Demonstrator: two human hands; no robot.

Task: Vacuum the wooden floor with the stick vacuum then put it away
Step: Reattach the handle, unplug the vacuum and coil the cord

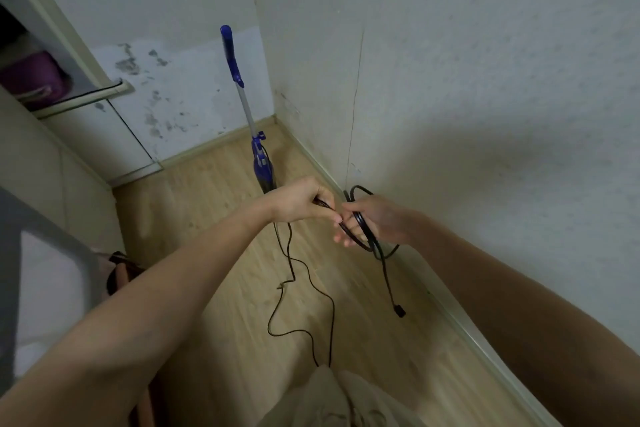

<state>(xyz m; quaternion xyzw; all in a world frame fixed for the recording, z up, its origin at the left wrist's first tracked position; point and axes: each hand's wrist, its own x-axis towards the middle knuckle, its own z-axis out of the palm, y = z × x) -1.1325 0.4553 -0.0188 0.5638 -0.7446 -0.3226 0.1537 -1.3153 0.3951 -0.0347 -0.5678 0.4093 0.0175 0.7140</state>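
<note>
A blue stick vacuum (258, 152) with a grey tube stands upright in the room's corner on the wooden floor (214, 218). Its lower body is hidden behind my left hand (299, 203). Its black power cord (304, 277) trails in loose curves over the floor toward me. My left hand pinches a stretch of the cord. Beside it, my right hand (372, 220) holds several coiled loops of the same cord, and the plug (400, 310) hangs down below them.
White walls meet at the corner behind the vacuum, with a pale skirting board (460, 322) running along the right. A cabinet (69, 156) stands on the left, with a purple container (36, 78) on a shelf above it. Light cloth (329, 399) shows at the bottom edge.
</note>
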